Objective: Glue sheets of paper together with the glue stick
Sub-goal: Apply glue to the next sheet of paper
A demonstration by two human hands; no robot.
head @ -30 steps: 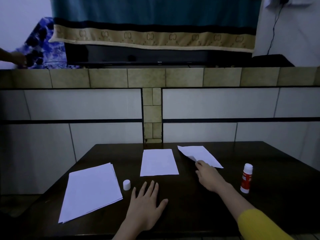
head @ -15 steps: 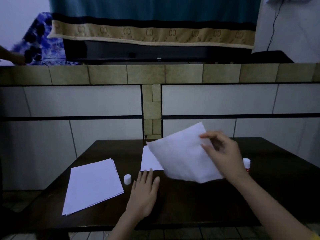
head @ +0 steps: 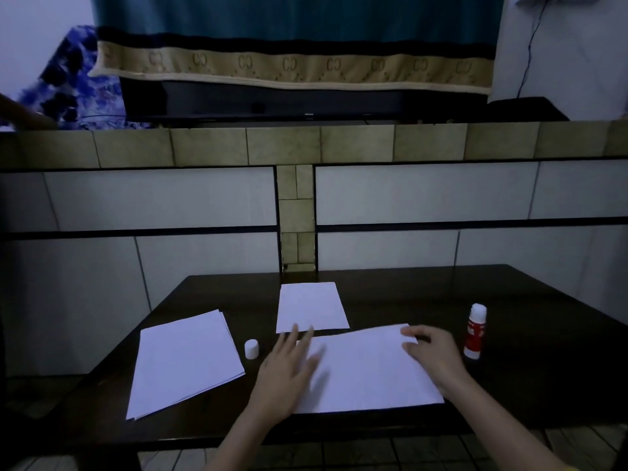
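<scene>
Left hand (head: 285, 372): fingers spread flat, pinning the sheet (head: 367, 372)
Right hand (head: 433, 355): fingers pinch its right edge, squaring it
Glue stick (head: 475, 331): uncapped, ready

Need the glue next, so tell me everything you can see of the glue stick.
The glue stick stands upright on the dark table, toward its right side. Plastic-looking tube: red body, unreadable white print, white top, seemingly uncapped; a white cap stands well to its left. Only the table touches it; the right hand, on the sheet, is near but apart.
</scene>
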